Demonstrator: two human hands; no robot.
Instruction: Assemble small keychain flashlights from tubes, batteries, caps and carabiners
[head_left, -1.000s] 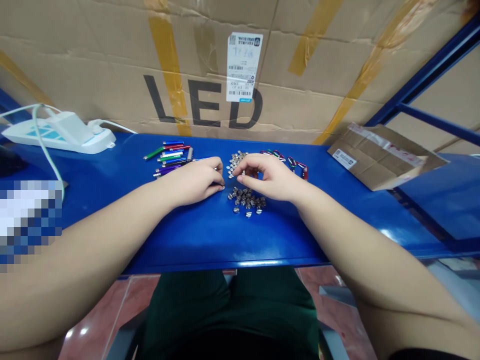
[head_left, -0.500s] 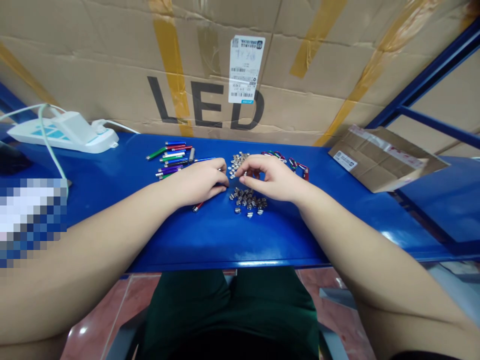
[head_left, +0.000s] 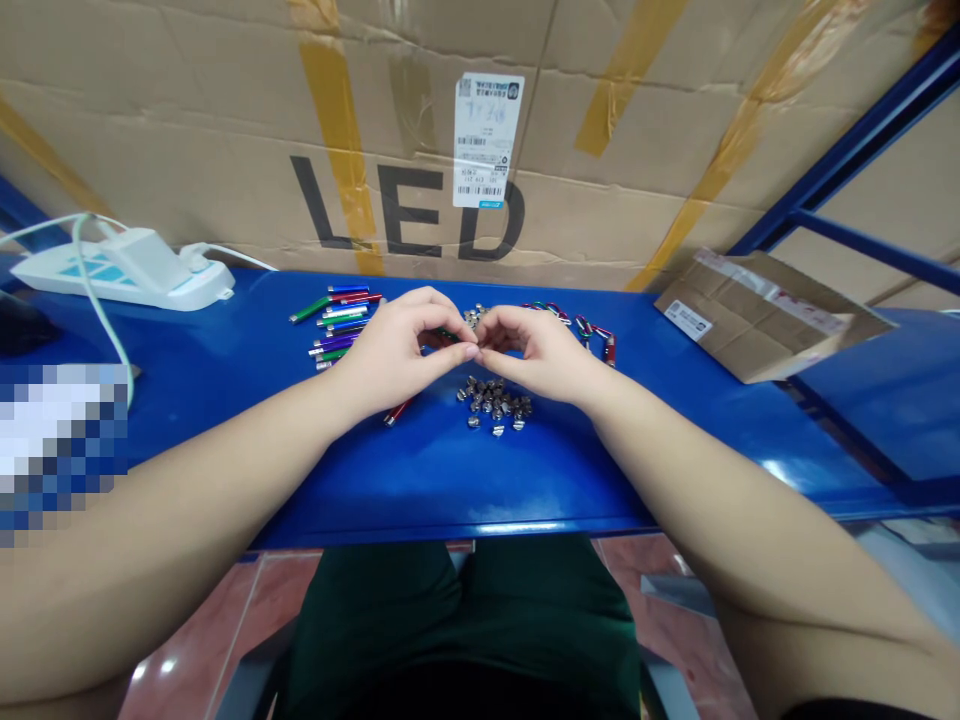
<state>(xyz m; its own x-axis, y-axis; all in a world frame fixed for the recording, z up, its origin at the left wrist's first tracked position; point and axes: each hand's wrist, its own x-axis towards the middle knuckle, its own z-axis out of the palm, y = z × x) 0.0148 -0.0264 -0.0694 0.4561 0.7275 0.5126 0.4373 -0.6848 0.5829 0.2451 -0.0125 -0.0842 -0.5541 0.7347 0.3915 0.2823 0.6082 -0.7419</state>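
Since the earlier frames, the **left hand** (head_left: 397, 350) has swung in and up to meet the **right hand** (head_left: 536, 352), and the two now arch together over the middle of the bench. Both hands are half closed with the fingers curled, and their **fingertips** (head_left: 472, 350) touch or nearly touch. Whether they pinch anything there is too small to tell. A **thin dark green and red item** (head_left: 448, 337) shows just behind the left fingers, but I cannot tell if it is held.

Taking the meeting fingertips as the clock's centre, a **pile of small metal caps** (head_left: 472, 318) sits at 12 o'clock, partly hidden by the hands. A **second pile of metal caps** (head_left: 491, 403) lies at 6 o'clock, apart from the hands. A **row of slim coloured metal tubes** (head_left: 337, 320) lies at 9 to 10 o'clock, and a **loose red tube** (head_left: 397, 411) at 7 o'clock sits just below the left wrist. **Coloured carabiner clips** (head_left: 585, 328) lie at 2 to 3 o'clock. All of these rest on a **blue workbench** (head_left: 450, 480), with a **white power strip** (head_left: 127, 280) far off at 9 o'clock.
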